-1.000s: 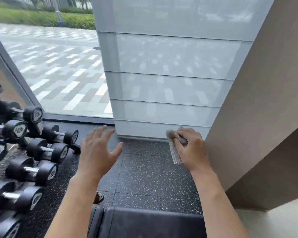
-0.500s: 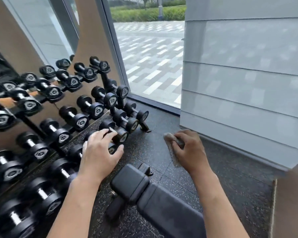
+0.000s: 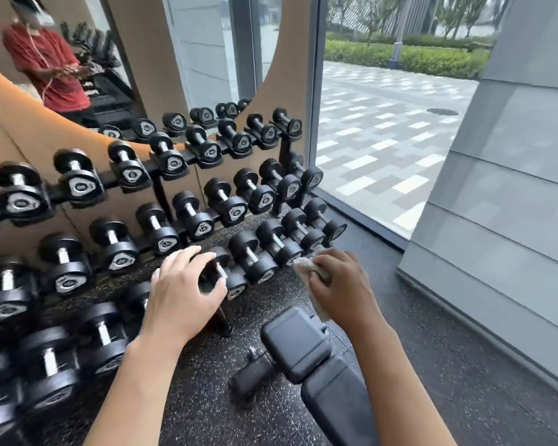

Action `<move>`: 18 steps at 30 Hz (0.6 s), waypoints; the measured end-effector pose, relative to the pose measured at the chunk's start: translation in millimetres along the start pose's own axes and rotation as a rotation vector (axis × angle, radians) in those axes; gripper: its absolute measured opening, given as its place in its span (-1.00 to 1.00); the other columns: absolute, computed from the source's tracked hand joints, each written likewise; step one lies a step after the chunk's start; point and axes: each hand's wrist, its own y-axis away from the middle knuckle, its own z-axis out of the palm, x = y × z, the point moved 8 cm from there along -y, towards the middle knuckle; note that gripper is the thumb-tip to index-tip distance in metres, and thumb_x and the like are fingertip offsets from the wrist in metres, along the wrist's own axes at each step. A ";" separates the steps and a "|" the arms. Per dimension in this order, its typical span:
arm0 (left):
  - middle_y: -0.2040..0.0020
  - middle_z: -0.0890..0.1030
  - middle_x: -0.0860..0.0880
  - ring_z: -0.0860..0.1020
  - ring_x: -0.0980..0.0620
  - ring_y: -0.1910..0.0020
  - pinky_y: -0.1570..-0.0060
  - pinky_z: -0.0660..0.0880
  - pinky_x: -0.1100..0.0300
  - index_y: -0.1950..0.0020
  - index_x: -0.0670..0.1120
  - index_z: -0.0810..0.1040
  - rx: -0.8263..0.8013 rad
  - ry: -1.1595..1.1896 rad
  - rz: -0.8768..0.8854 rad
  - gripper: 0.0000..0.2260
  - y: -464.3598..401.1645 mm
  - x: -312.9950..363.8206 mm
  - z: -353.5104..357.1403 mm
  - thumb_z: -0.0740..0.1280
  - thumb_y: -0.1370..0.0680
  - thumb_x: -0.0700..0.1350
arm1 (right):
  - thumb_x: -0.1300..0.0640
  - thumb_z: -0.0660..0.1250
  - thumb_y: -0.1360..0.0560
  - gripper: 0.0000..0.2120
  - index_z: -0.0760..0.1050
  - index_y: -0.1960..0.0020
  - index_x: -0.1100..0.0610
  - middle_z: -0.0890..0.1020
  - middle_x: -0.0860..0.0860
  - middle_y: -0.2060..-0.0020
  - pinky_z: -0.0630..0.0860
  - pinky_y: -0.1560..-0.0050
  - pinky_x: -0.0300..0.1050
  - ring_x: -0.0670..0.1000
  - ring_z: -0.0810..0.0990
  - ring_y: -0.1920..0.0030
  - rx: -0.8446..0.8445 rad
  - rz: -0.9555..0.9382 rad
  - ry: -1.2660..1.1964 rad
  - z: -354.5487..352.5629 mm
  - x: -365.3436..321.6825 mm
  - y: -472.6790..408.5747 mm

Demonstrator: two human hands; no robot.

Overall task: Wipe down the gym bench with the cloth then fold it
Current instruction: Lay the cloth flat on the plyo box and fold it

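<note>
Clamped in our right hand (image 3: pixel 343 289) is the pale cloth (image 3: pixel 306 267), bunched, its top poking out past the knuckles and a tail hanging under the palm. Our left hand (image 3: pixel 182 292) holds nothing; its fingers are spread and curled, hovering in front of the lowest row of the dumbbell rack (image 3: pixel 161 201). Both hands are in the air, above and clear of the gym bench (image 3: pixel 316 365), whose black padded end sits just below the right wrist and runs down toward the bottom edge. We see the rack filling the whole left side, its nearest dumbbells close to the bench's end. On the right, a grey panelled wall (image 3: pixel 509 220) stands well apart from the bench, with a broad strip of bare speckled floor (image 3: pixel 448 365) between them. Glass (image 3: pixel 384 123) closes the far side.
</note>
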 end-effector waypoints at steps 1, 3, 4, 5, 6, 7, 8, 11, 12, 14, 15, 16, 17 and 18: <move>-0.44 0.52 -0.03 0.39 -0.09 -0.46 -0.44 0.38 -0.21 -0.38 0.04 0.57 0.009 0.002 -0.019 -0.46 2.1 -23.5 -10.4 0.25 -0.46 0.22 | 0.08 0.42 -0.56 -0.87 0.67 -0.07 0.07 0.59 -0.19 -0.04 0.53 -0.13 -0.07 -0.08 0.46 -0.11 -0.020 -0.026 -0.007 16.4 -21.2 -2.2; -0.43 0.52 -0.02 0.39 -0.09 -0.46 -0.45 0.38 -0.18 -0.37 0.04 0.58 0.042 0.005 -0.050 -0.45 6.3 -68.8 -30.4 0.25 -0.46 0.23 | 0.09 0.43 -0.55 -0.85 0.67 -0.10 0.09 0.58 -0.19 -0.06 0.55 -0.14 -0.05 -0.08 0.46 -0.13 -0.051 -0.088 -0.021 47.4 -64.3 -6.8; -0.43 0.52 -0.02 0.40 -0.09 -0.45 -0.45 0.38 -0.17 -0.37 0.04 0.58 0.060 0.009 -0.063 -0.46 8.1 -90.2 -40.0 0.24 -0.46 0.23 | 0.09 0.44 -0.55 -0.84 0.67 -0.10 0.09 0.59 -0.19 -0.07 0.55 -0.15 -0.02 -0.08 0.45 -0.14 -0.061 -0.117 -0.028 61.8 -85.0 -9.8; -0.42 0.53 -0.01 0.40 -0.09 -0.45 -0.44 0.39 -0.17 -0.36 0.04 0.58 0.075 0.013 -0.073 -0.46 10.1 -111.2 -49.5 0.23 -0.46 0.23 | 0.09 0.44 -0.55 -0.83 0.67 -0.11 0.09 0.59 -0.18 -0.08 0.55 -0.15 0.01 -0.08 0.45 -0.15 -0.070 -0.143 -0.033 76.0 -105.5 -12.7; -0.42 0.53 -0.01 0.41 -0.09 -0.44 -0.44 0.40 -0.18 -0.36 0.04 0.58 0.084 0.016 -0.081 -0.46 12.5 -131.7 -58.2 0.22 -0.46 0.23 | 0.08 0.44 -0.54 -0.83 0.67 -0.11 0.09 0.59 -0.17 -0.09 0.55 -0.17 0.04 -0.07 0.46 -0.16 -0.081 -0.168 -0.039 89.8 -125.5 -14.8; -0.42 0.53 -0.01 0.41 -0.10 -0.44 -0.44 0.40 -0.18 -0.37 0.04 0.58 0.091 0.019 -0.091 -0.46 15.7 -151.4 -66.3 0.22 -0.47 0.23 | 0.07 0.43 -0.55 -0.81 0.67 -0.12 0.09 0.60 -0.16 -0.10 0.54 -0.19 0.05 -0.06 0.46 -0.18 -0.093 -0.193 -0.049 103.7 -145.0 -16.2; -0.41 0.53 -0.02 0.41 -0.10 -0.44 -0.44 0.40 -0.17 -0.37 0.03 0.58 0.097 0.021 -0.104 -0.46 19.2 -170.7 -74.6 0.22 -0.47 0.23 | 0.06 0.42 -0.55 -0.80 0.67 -0.13 0.10 0.60 -0.16 -0.11 0.54 -0.21 0.06 -0.04 0.47 -0.19 -0.108 -0.220 -0.060 117.9 -164.4 -17.1; -0.41 0.53 -0.03 0.43 -0.11 -0.43 -0.43 0.40 -0.17 -0.36 0.01 0.59 0.126 0.011 -0.162 -0.48 32.5 -225.0 -99.6 0.26 -0.46 0.19 | 0.05 0.42 -0.56 -0.79 0.66 -0.16 0.09 0.59 -0.18 -0.11 0.55 -0.19 0.04 -0.05 0.46 -0.19 -0.152 -0.296 -0.083 158.8 -219.4 -16.5; -0.41 0.53 -0.03 0.43 -0.11 -0.42 -0.43 0.40 -0.16 -0.36 0.01 0.59 0.137 0.008 -0.180 -0.48 38.0 -240.8 -107.3 0.26 -0.46 0.18 | 0.05 0.42 -0.56 -0.78 0.66 -0.17 0.08 0.58 -0.19 -0.10 0.56 -0.18 0.04 -0.06 0.45 -0.18 -0.165 -0.315 -0.088 171.4 -235.6 -15.6; -0.41 0.53 -0.02 0.42 -0.10 -0.43 -0.44 0.40 -0.14 -0.36 0.01 0.59 0.160 0.008 -0.214 -0.47 50.3 -270.1 -122.0 0.24 -0.46 0.19 | 0.05 0.43 -0.56 -0.77 0.65 -0.19 0.08 0.57 -0.19 -0.11 0.55 -0.19 0.04 -0.05 0.44 -0.19 -0.200 -0.356 -0.094 196.2 -266.5 -13.7; -0.41 0.54 -0.02 0.42 -0.09 -0.43 -0.44 0.40 -0.13 -0.36 0.01 0.59 0.171 0.012 -0.231 -0.47 56.5 -283.6 -129.0 0.24 -0.46 0.19 | 0.05 0.44 -0.55 -0.77 0.65 -0.19 0.08 0.56 -0.19 -0.11 0.55 -0.19 0.02 -0.05 0.44 -0.20 -0.218 -0.381 -0.097 207.9 -281.0 -13.0; -0.41 0.54 -0.02 0.42 -0.09 -0.43 -0.45 0.40 -0.12 -0.37 0.00 0.59 0.181 0.019 -0.252 -0.48 62.3 -296.4 -135.4 0.26 -0.47 0.18 | 0.05 0.44 -0.55 -0.77 0.65 -0.19 0.07 0.56 -0.20 -0.10 0.55 -0.18 -0.01 -0.06 0.43 -0.20 -0.238 -0.404 -0.100 219.2 -294.2 -12.4; -0.41 0.53 -0.02 0.42 -0.08 -0.44 -0.46 0.39 -0.11 -0.37 0.00 0.58 0.187 0.024 -0.276 -0.50 67.8 -309.0 -141.0 0.30 -0.48 0.15 | 0.05 0.44 -0.55 -0.77 0.65 -0.18 0.07 0.55 -0.21 -0.10 0.55 -0.17 -0.03 -0.08 0.42 -0.20 -0.258 -0.425 -0.100 230.2 -306.5 -11.9; -0.42 0.53 -0.01 0.40 -0.07 -0.44 -0.46 0.39 -0.11 -0.38 0.01 0.58 0.193 0.024 -0.301 -0.53 73.5 -321.3 -145.7 0.35 -0.49 0.12 | 0.03 0.43 -0.55 -0.77 0.65 -0.17 0.06 0.54 -0.22 -0.10 0.54 -0.16 -0.05 -0.09 0.41 -0.20 -0.277 -0.447 -0.100 241.2 -318.5 -11.4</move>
